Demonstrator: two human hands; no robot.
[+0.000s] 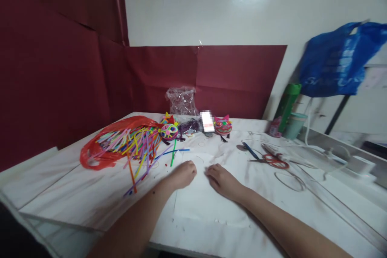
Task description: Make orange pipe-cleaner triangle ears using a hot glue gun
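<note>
My left hand (184,174) rests on a white sheet (205,209) at the middle of the table, its fingers curled in and partly hidden. Across a small gap to the right, my right hand (222,179) lies on the same sheet with its fingers bent down. Whether either hand holds something small cannot be made out. Left of my left hand, many colourful fuzzy sticks (142,145) spill out of a red plastic bag (90,155). A green stick (173,153) and a blue stick (178,151) lie just beyond my left hand.
Two colourful animal-face ornaments (169,131) (223,125) stand at the back, with a phone (207,121) and clear plastic packaging (182,101) between them. To the right lie orange-handled scissors (275,162), pliers (269,150), cables, a cup (294,126) and a green container (287,102).
</note>
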